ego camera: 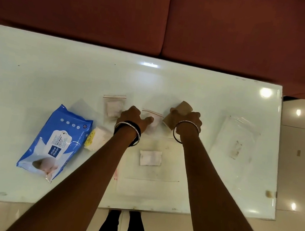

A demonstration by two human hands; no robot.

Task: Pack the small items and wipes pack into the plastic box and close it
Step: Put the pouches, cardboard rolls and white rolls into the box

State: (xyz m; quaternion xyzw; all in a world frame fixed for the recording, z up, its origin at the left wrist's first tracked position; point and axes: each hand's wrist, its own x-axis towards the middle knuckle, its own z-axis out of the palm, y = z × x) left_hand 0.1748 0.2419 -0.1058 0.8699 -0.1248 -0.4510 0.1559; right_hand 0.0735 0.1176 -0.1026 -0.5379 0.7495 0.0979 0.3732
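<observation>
Your right hand [188,122] gripped a cardboard roll [176,116]; your left hand [133,117] pinched a zip bag [152,122]. Wipes pack [56,143] lay far left, clear box [152,171] near you, easily misjudged.

Blue plastic wipes pack [54,143]: white label panel reads "Wet Wipes"; dark blue square reads "mee mee". Round mark near top reads "72". Smaller print illegible.

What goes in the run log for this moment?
left hand: on zip bag | right hand: gripping brown roll | wipes pack: on table, unpacked | clear box: open
</observation>
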